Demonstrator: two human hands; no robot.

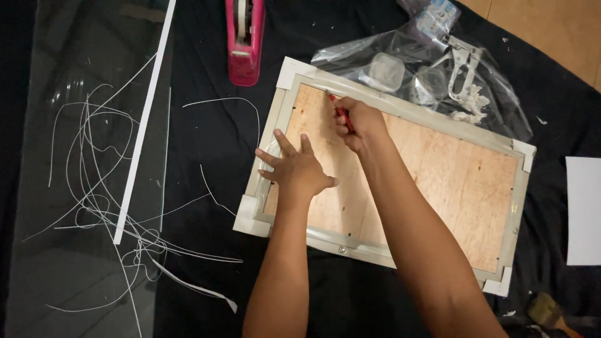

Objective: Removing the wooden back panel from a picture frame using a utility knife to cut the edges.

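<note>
A picture frame [400, 253] lies face down on black cloth, its plywood backing board [451, 188] facing up and white cardboard protectors on its corners. My left hand [295, 168] rests flat with fingers spread on the board's left end, pressing it down. My right hand [358, 124] grips a red-handled cutter [342, 114], whose tip touches the board near the frame's upper left inner edge.
A pink tape dispenser [245, 39] stands above the frame. A clear plastic bag [432, 69] with small containers and a metal tool lies at the upper right. Thin white strips [100, 181] and a glass sheet [69, 156] lie at the left. White paper [583, 209] sits at the right edge.
</note>
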